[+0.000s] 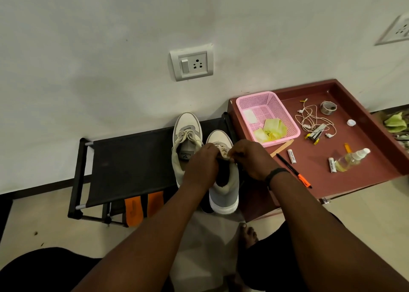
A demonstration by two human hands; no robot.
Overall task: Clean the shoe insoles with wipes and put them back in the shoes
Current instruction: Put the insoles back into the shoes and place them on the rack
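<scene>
Head view: tongue label of left shoe [186, 146] carries print, not legible; two white batteries [291, 156] lettered, unreadable. Both shoes sit at right end of black rack [130, 165], right shoe [223, 178] heel overhanging front edge, maroon tray [321, 158] just beside. Left hand [202, 165] and right hand [250, 158] meet over right shoe's opening, fingers curled, pinching its tongue and laces. Insoles not visible.

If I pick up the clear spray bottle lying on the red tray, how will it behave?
The spray bottle lies on its side on the red tray, so a push would probably roll it. It seems partly filled with yellowish liquid, so likely light, with weight shifting. The smooth plastic may be slightly slippery.
</scene>
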